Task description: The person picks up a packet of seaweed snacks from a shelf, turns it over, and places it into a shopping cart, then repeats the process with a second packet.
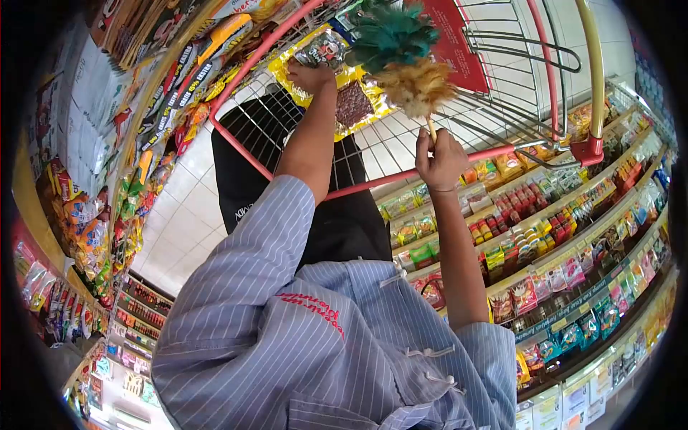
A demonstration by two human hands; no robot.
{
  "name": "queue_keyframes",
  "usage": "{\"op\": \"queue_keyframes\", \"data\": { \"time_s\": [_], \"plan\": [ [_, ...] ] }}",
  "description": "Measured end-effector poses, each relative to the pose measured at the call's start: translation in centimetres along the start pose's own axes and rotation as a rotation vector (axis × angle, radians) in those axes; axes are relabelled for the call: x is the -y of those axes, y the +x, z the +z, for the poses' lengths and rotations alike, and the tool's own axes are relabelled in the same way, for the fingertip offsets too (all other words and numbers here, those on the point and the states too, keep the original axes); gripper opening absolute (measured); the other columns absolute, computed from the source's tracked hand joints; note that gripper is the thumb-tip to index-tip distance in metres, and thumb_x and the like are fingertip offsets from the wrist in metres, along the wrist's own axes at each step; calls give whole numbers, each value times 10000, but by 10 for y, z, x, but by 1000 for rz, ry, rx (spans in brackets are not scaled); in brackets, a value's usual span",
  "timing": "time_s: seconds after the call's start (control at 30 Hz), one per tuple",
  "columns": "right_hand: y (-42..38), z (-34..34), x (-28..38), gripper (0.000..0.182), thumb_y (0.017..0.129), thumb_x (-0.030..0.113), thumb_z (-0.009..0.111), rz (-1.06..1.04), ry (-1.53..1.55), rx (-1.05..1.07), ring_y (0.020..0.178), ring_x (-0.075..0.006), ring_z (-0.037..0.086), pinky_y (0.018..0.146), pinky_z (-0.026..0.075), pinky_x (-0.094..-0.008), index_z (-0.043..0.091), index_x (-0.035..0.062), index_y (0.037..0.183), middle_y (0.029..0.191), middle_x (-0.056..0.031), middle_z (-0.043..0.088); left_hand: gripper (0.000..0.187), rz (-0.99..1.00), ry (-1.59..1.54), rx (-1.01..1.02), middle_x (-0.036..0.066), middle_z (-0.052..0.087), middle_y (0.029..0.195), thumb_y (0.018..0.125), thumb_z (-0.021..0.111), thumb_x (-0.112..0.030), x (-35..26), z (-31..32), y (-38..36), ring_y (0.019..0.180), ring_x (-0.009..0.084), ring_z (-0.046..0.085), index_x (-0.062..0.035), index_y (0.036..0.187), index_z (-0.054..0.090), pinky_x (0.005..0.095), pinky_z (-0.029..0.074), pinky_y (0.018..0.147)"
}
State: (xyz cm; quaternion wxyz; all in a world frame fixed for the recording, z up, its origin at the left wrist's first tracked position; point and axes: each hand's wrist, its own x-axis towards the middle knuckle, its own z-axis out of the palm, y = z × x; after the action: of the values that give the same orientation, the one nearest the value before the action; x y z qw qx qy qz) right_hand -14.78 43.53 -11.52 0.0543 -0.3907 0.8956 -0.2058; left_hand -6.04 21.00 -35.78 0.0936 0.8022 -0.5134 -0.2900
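Note:
My left hand (313, 77) reaches over the shopping cart (373, 188). Its fingers are closed at the lower edge of a small dark-and-clear snack packet (324, 50); the fingertips are partly hidden. Beneath that packet and beside my forearm lies yellow packaging (369, 89) with a dark brown panel (354, 102). My right hand (441, 161), by the cart's red rim, is wrapped round the thin handle of a feather duster (408, 82). The duster points up and away from me, with tan feathers near the handle and dark green ones at the far end.
A red panel (459, 43) stands in the cart beside the duster. Shelves with rows of small packets (530, 251) curve along the right. More hanging snack packets (82, 222) line the left. White tiled floor (188, 222) shows beside my legs.

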Motion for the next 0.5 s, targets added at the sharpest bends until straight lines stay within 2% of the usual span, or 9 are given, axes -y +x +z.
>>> {"op": "queue_keyframes", "data": {
  "time_s": [0.07, 0.13, 0.27, 0.33, 0.37, 0.43, 0.47, 0.5],
  "plan": [
    [3, 1, 2, 303, 844, 229, 665, -23, 3, -31, 458, -256, 484, 439, 366, -372, 462, 116, 649, 548, -54, 481, 633, 48, -121, -36, 250, 423, 1169, 678, 778, -70, 4, 0, 1, 1030, 444, 538, 8, 1158, 373, 497, 488, 922],
    [3, 0, 4, 338, 867, 224, 654, -6, 13, -38, 454, -290, 484, 441, 361, -393, 449, 92, 634, 524, -79, 479, 604, -62, -184, -8, 269, 425, 1163, 678, 740, 0, 13, -9, 3, 1015, 441, 554, 20, 1154, 370, 479, 488, 921],
    [2, 0, 3, 352, 878, 262, 641, 27, 14, -22, 454, -279, 489, 439, 363, -385, 449, 98, 633, 522, -68, 480, 622, -35, -173, -49, 277, 426, 1180, 654, 757, 9, 49, -31, 20, 1002, 416, 573, 29, 1152, 385, 458, 499, 896],
    [3, -2, 4, 355, 879, 261, 640, 17, 9, -24, 453, -277, 488, 439, 360, -385, 446, 98, 630, 520, -66, 477, 663, -71, -358, 167, 277, 419, 1211, 666, 781, -50, 62, -42, 25, 1038, 406, 558, 39, 1202, 401, 441, 484, 915],
    [4, -2, 5, 359, 880, 261, 639, 11, 7, -27, 452, -276, 487, 438, 358, -386, 443, 99, 627, 519, -65, 475, 663, -78, -361, 161, 277, 419, 1211, 666, 781, -50, 66, -41, 25, 1038, 406, 558, 39, 1202, 401, 441, 484, 915],
    [3, -1, 2, 359, 880, 257, 639, 7, 5, -17, 451, -277, 486, 437, 355, -388, 441, 98, 627, 520, -65, 475, 760, -49, -178, 47, 263, 428, 1214, 662, 820, -165, 61, -45, 22, 1094, 407, 521, 44, 1261, 401, 447, 454, 956],
    [1, 0, 1, 359, 880, 254, 640, 14, -3, -9, 450, -278, 484, 436, 352, -391, 439, 98, 626, 521, -66, 475, 760, -59, -177, 44, 263, 428, 1214, 662, 820, -165, 59, -47, 20, 1094, 407, 521, 44, 1261, 401, 447, 454, 956],
    [-1, 1, -1, 359, 880, 254, 640, 13, -5, 1, 450, -278, 484, 436, 352, -391, 439, 98, 626, 521, -66, 475, 789, -30, -85, 37, 260, 428, 1223, 648, 837, -225, 58, -46, 18, 1111, 415, 503, 42, 1259, 415, 456, 447, 962]
  ]
}}
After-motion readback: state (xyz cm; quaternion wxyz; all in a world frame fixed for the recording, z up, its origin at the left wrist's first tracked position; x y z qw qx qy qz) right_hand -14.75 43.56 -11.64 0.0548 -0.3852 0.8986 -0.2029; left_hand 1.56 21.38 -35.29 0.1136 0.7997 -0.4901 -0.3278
